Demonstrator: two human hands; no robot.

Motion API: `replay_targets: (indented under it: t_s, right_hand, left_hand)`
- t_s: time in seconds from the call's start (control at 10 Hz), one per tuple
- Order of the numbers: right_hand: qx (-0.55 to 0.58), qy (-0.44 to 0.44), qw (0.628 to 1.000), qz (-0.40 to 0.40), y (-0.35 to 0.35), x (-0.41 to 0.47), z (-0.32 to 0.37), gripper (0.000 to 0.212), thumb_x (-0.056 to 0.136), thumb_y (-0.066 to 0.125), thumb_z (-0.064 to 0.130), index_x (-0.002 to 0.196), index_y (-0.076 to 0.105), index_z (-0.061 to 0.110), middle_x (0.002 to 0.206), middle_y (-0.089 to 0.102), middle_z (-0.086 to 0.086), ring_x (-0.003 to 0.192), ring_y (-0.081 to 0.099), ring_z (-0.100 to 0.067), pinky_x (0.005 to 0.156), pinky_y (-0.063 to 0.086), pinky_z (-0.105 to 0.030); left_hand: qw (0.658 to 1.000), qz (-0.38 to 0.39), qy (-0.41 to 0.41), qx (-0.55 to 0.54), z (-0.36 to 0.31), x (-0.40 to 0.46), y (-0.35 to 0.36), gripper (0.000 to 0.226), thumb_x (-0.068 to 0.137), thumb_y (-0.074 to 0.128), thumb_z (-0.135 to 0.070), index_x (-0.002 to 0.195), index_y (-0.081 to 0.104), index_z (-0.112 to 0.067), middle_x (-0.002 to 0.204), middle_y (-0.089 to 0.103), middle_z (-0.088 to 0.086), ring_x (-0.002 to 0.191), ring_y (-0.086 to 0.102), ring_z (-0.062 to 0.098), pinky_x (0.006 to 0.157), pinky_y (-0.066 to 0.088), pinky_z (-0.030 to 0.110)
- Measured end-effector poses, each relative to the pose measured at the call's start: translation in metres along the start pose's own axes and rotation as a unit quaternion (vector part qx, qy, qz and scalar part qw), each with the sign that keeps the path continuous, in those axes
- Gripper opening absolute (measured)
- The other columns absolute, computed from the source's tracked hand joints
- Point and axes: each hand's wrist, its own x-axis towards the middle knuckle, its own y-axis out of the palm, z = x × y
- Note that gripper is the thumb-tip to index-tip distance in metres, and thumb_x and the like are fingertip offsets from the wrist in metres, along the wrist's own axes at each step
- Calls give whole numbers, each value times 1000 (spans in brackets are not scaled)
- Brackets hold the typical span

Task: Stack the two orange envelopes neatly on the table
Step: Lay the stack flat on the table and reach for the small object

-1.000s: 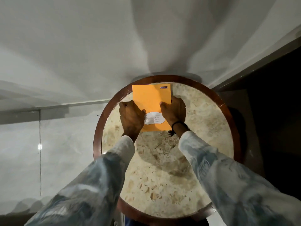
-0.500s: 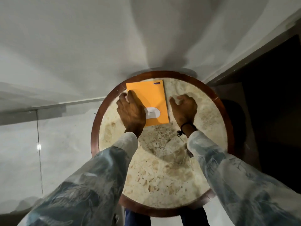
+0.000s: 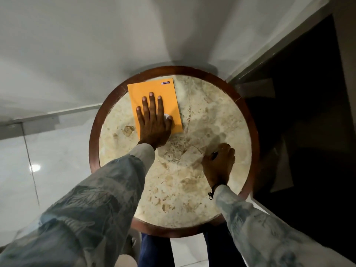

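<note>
An orange envelope (image 3: 152, 89) lies flat at the far left of the round marble table (image 3: 212, 112), its far corner over the wooden rim. Only one orange rectangle shows; I cannot tell whether a second envelope lies exactly under it. It has a small blue mark at its far right corner, and a white label peeks out beside my thumb. My left hand (image 3: 154, 124) rests palm down on the envelope's near half with its fingers spread. My right hand (image 3: 218, 164) sits on bare marble at the near right, apart from the envelope, fingers curled under and holding nothing.
A dark wooden rim (image 3: 94, 147) rings the table. White walls meet in a corner behind it. A dark opening (image 3: 308, 132) lies to the right and glossy pale floor tiles (image 3: 48, 160) to the left. My legs stand at the table's near edge.
My right hand has let go of the envelope and drawn back to the near right. My left hand has slid onto the envelope and flattened, and the envelope has shifted slightly left.
</note>
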Motion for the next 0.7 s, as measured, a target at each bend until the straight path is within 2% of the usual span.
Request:
replay_targets:
  t_s: [0.1, 0.2, 0.3, 0.5, 0.7]
  right_hand:
    - [0, -128, 992, -8, 7, 27, 25, 37, 85, 68, 3, 119, 55, 5, 117, 55, -20, 104, 55, -40, 87, 52, -52]
    - [12, -201, 979, -31, 17, 66, 63, 33, 85, 70, 3, 116, 58, 5, 115, 58, -18, 102, 58, -35, 87, 55, -49]
    - [22, -237, 970, -39, 26, 100, 101, 43, 80, 74, 1, 119, 58, 4, 120, 58, -19, 106, 61, -37, 89, 57, -45]
    - [19, -279, 959, -38, 36, 130, 134, 49, 75, 82, 1, 117, 58, 2, 126, 58, -19, 112, 64, -38, 93, 59, -47]
    - [71, -286, 952, -80, 18, 120, 131, 51, 72, 87, 7, 114, 59, -1, 114, 63, -18, 103, 65, -33, 82, 62, -42]
  left_hand:
    - [1000, 4, -1, -10, 1, 2, 1, 73, 107, 32, -45, 164, 1, -12, 173, -6, 17, 160, -8, 40, 129, 2, 63]
    - [1000, 2, 2, -10, 2, 4, 4, 73, 107, 30, -47, 164, -2, -13, 173, -10, 16, 160, -11, 39, 129, -1, 62]
    - [1000, -3, 3, -5, 4, 5, 7, 73, 107, 29, -47, 164, -1, -13, 173, -9, 16, 160, -10, 39, 129, -2, 61]
    - [1000, -16, 1, 10, 4, 5, 11, 72, 107, 28, -47, 164, 2, -12, 174, -5, 16, 160, -8, 39, 129, 0, 61]
    - [1000, -10, 1, 5, 5, 4, 12, 73, 107, 27, -49, 164, -1, -14, 174, -9, 14, 160, -11, 38, 129, -3, 60]
